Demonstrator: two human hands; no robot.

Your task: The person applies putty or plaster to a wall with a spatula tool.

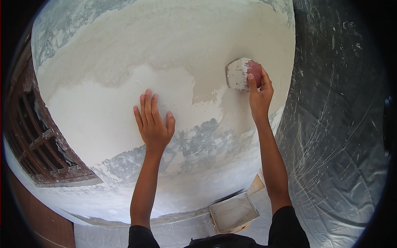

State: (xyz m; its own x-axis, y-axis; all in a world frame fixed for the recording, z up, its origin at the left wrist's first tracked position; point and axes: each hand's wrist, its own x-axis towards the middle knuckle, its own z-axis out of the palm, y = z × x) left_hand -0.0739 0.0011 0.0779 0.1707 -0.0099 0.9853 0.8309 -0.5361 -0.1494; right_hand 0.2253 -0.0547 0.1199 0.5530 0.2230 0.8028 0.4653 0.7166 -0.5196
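A wall (107,124) fills the middle of the view, part white and part damp beige plaster, with bare grey patches above and below. My left hand (155,120) is spread, palm toward the white part; whether it touches the surface I cannot tell. Farther right, my right hand (260,95) grips a red plastering scraper (244,74) between thumb and fingers. Whitish plaster coats the scraper's left portion. It lies at the beige plaster near the wall's right edge, and my fingers behind it are partly hidden.
At the left is a brown wooden window frame with bars (43,140). A rectangular tub (253,202) of pale plaster stands on the floor below, between my arms. Dark plastic sheeting (331,136), splashed white, hangs along the right side and spreads below.
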